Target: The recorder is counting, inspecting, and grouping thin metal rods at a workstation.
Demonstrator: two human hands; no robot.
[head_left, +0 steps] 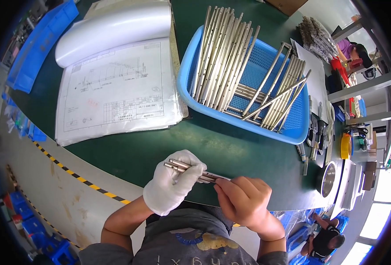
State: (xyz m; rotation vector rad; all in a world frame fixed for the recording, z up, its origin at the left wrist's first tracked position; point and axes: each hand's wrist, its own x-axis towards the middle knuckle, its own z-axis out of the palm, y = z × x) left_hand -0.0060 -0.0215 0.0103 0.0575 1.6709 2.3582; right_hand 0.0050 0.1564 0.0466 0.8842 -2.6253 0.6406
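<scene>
Close to my body, over the near edge of the green table, my left hand (173, 182) in a white glove is closed around a few thin metal rods (178, 165). Small holes show near their left ends. My bare right hand (245, 201) grips the right end of the same rods, fingers closed over them. Exactly how many rods I hold is hard to tell. Beyond my hands stands a light blue plastic basket (248, 128) with many similar silvery rods (224, 62), most leaning in one bundle on the left and fewer in a looser group (283, 97) on the right.
A binder of drawings (116, 97) lies open at the left on the green table (129, 154). Past it is a blue bin (41, 48). To the right are hand tools (317, 132), a metal bowl (327, 179) and yellow tape (346, 145). A person (325, 238) sits at the lower right.
</scene>
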